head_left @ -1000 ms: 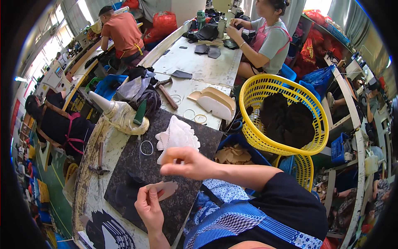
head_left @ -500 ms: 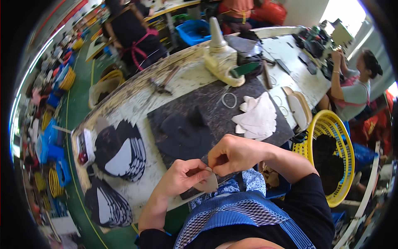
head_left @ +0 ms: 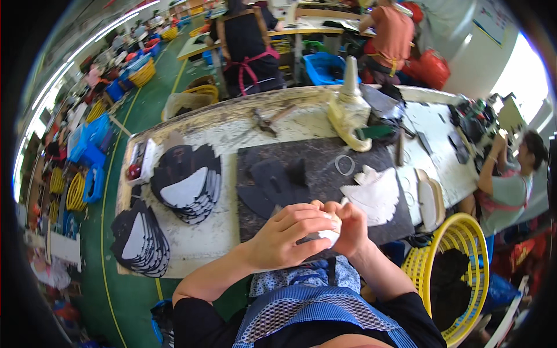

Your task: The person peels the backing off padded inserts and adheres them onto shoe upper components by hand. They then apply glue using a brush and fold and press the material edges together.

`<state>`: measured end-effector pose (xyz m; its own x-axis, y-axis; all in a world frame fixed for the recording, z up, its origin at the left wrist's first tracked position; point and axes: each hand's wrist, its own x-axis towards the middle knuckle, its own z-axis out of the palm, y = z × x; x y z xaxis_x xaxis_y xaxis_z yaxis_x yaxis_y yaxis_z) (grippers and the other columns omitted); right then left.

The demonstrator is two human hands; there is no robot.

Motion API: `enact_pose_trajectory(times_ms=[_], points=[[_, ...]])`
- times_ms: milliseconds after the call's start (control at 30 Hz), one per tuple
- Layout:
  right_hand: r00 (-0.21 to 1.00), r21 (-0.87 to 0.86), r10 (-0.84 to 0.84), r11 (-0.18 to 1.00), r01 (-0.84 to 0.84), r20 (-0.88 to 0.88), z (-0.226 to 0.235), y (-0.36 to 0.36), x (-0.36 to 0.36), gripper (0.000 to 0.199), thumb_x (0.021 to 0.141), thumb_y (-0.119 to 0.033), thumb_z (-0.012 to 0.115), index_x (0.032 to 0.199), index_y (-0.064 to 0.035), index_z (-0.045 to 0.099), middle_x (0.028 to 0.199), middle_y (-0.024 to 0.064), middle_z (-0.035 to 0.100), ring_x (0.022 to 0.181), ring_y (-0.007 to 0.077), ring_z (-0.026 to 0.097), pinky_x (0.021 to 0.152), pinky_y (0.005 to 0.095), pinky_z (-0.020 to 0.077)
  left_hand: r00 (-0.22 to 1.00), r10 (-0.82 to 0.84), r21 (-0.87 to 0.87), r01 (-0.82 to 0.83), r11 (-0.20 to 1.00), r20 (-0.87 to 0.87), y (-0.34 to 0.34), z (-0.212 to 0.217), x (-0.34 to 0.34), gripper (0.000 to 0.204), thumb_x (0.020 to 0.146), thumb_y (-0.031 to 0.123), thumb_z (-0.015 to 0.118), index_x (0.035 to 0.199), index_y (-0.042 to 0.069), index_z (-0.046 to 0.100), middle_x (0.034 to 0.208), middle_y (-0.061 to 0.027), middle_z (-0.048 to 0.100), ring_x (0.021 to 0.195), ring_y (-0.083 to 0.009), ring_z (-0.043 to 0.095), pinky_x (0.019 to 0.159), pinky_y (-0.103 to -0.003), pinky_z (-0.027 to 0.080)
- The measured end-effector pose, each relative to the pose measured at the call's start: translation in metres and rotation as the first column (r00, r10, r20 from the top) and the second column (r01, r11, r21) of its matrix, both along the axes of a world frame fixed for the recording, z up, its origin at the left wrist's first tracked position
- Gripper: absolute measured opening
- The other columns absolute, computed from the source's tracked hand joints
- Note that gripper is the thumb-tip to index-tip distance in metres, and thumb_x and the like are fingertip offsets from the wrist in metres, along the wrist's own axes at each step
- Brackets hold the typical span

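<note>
Close together above the near edge of the bench, both hands hold a small pale piece (head_left: 329,234) between them. My left hand (head_left: 287,235) has its fingers curled over the piece, thumb below. My right hand (head_left: 351,229) pinches its other side with bent fingers. Much of the piece is hidden by the fingers. Just beyond them, black cut pieces (head_left: 271,184) lie on a dark board (head_left: 316,152). A pile of white scalloped pieces (head_left: 376,196) sits on the board's right part, beside a thin pale ring (head_left: 344,166).
Stacks of black-and-white cut pieces (head_left: 187,182) stand at the left, near a small white box (head_left: 149,152). Farther back are a hammer (head_left: 266,123) and a cream container with a cone spout (head_left: 350,101). A yellow basket (head_left: 485,261) stands right; a co-worker (head_left: 503,174) sits beyond.
The view has tilted up, showing more of the far room. My hands have come closer together and turned the pale piece, which hung below my fingers before. Both still hold it.
</note>
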<state>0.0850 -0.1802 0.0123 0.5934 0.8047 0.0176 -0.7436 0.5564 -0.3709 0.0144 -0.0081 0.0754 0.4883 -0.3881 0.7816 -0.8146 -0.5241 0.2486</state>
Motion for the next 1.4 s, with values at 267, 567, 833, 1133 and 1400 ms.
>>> enact_pose_trajectory(times_ms=[267, 567, 833, 1133, 1400], points=[[0.731, -0.503, -0.068, 0.683, 0.53, 0.679, 0.015, -0.024, -0.023, 0.026, 0.099, -0.017, 0.051, 0.117, -0.0018, 0.063, 0.107, 0.0045, 0.066, 0.1, 0.012, 0.061, 0.088, 0.0266, 0.0488, 0.999, -0.019, 0.226, 0.012, 0.974, 0.031, -0.023, -0.007, 0.019, 0.009, 0.078, 0.009, 0.067, 0.08, 0.011, 0.058, 0.122, -0.0081, 0.058, 0.12, -0.0264, 0.053, 0.106, -0.046, 0.042], [0.392, -0.436, -0.731, 0.143, 0.888, 0.559, -0.01, -0.117, 0.034, 0.032, 0.096, -0.034, 0.061, 0.112, -0.0057, 0.058, 0.088, 0.0035, 0.061, 0.082, 0.017, 0.06, 0.071, 0.0326, 0.0516, 0.524, -0.848, -0.972, 0.148, 0.18, -0.078, -0.018, -0.012, -0.009, 0.051, 0.092, 0.062, 0.047, 0.072, 0.015, 0.05, 0.083, -0.0009, 0.057, 0.117, -0.027, 0.049, 0.113, -0.045, 0.026], [0.481, -0.476, 0.117, -0.076, 0.876, 0.869, -0.051, -0.167, -0.086, 0.043, 0.101, -0.038, 0.048, 0.11, 0.0001, 0.067, 0.091, 0.008, 0.068, 0.079, 0.0122, 0.062, 0.063, 0.0244, 0.0461, 0.499, -0.745, -0.896, -0.214, 0.388, -0.442, 0.039, -0.054, -0.033, 0.05, 0.1, 0.057, 0.034, 0.08, 0.012, 0.045, 0.087, -0.0063, 0.056, 0.072, -0.0196, 0.057, 0.062, -0.029, 0.043], [0.848, -0.812, 0.371, 0.572, 0.114, 0.38, -0.02, -0.046, -0.061, 0.025, 0.092, -0.016, 0.068, 0.109, 0.0023, 0.067, 0.083, 0.0031, 0.068, 0.069, 0.004, 0.057, 0.058, 0.0195, 0.0452, 0.262, -0.177, -0.27, -0.377, 0.886, -0.949, 0.023, -0.063, -0.064, 0.076, 0.084, 0.015, 0.075, 0.148, 0.012, 0.035, 0.082, -0.0066, 0.064, 0.071, -0.0142, 0.065, 0.062, -0.027, 0.052], [0.597, -0.714, 0.41, 0.525, 0.464, 0.689, -0.019, 0.014, 0.045, 0.033, 0.092, -0.033, 0.069, 0.095, -0.0003, 0.065, 0.069, 0.0023, 0.062, 0.055, 0.0047, 0.055, 0.044, 0.0196, 0.0416, 0.532, -0.09, -0.446, -0.592, 0.672, -0.842, 0.074, -0.079, -0.004, 0.061, 0.085, 0.01, 0.074, 0.137, 0.005, 0.042, 0.075, -0.0014, 0.064, 0.061, -0.0057, 0.056, 0.052, -0.02, 0.042]])
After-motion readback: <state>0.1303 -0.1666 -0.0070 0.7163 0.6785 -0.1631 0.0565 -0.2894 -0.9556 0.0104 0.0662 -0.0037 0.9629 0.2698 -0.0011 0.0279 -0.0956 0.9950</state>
